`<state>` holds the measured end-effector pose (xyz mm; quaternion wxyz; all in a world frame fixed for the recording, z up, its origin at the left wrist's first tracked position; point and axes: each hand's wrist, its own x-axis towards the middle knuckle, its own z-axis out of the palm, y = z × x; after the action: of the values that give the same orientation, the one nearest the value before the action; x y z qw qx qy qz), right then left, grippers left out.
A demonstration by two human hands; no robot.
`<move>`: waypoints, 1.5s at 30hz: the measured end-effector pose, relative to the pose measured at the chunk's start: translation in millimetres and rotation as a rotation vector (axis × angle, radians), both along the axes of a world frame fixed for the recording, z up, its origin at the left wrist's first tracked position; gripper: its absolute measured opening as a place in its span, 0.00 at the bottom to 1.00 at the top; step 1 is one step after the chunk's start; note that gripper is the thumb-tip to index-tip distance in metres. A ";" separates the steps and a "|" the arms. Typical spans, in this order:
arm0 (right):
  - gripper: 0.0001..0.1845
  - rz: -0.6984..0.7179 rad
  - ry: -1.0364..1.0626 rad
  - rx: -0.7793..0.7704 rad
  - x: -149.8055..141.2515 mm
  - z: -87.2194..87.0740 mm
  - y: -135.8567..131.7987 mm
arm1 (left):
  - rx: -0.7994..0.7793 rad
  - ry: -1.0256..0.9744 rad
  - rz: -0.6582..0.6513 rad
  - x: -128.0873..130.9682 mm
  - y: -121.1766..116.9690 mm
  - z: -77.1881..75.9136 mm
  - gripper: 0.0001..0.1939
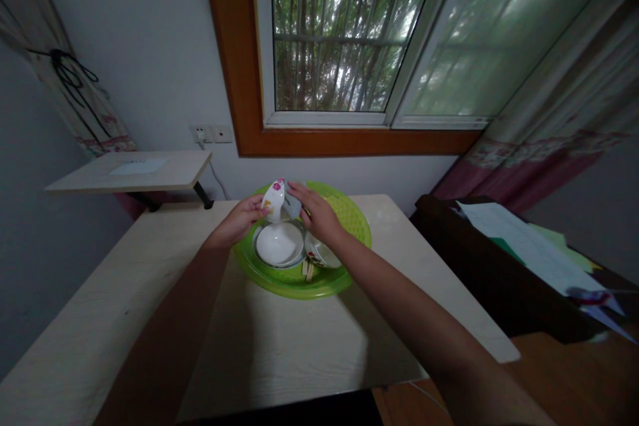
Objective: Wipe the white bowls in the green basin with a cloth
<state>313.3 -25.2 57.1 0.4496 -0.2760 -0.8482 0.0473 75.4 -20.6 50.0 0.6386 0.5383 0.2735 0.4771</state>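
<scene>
My left hand [243, 218] grips a small white bowl [273, 202] with pink and yellow flowers, tilted on its side above a green basket [294, 288]. Against the bowl's open side, my right hand [319, 214] presses a thin grey piece that looks like a cloth [292, 207]. Its fingers lie bent over that piece. Below the hands, a plain white bowl [276, 243] rests on a wider dish in the basket. Another flowered bowl [319, 253] sits to the right, partly hidden by my right forearm. Short light-coloured sticks [308, 271] lie near the front.
The basket stands on a pale wooden table [304, 339]. A small raised shelf [134, 172] with a paper is at the back left. Wall sockets [212, 134] and a window [349, 33] are behind. To the right, papers [519, 246] lie on a dark piece of furniture.
</scene>
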 end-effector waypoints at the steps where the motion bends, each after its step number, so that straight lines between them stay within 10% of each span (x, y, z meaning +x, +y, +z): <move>1: 0.31 0.046 -0.056 0.025 -2.5 3.1 -4.4 | -0.005 -0.016 0.001 0.0 -0.1 0.9 0.24; 6: 0.28 0.173 -0.221 0.085 -13.2 9.2 -13.6 | -0.028 -0.066 0.007 -1.2 -1.4 5.4 0.21; 18: 0.23 -0.166 0.097 -0.168 2.1 -13.7 16.7 | -0.047 -0.146 0.018 -10.8 2.7 0.7 0.25; 31: 0.30 0.165 -0.151 0.082 -12.7 7.1 -13.1 | -0.114 -0.193 -0.004 -8.3 3.9 2.2 0.22; 45: 0.11 -0.284 0.073 -0.346 2.9 -11.1 14.1 | -0.082 -0.182 0.078 -12.3 6.7 -1.9 0.24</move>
<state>316.2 -11.1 46.0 0.4279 -0.4637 -0.7634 0.1385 63.1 -13.9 48.1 0.6632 0.4551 0.2544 0.5369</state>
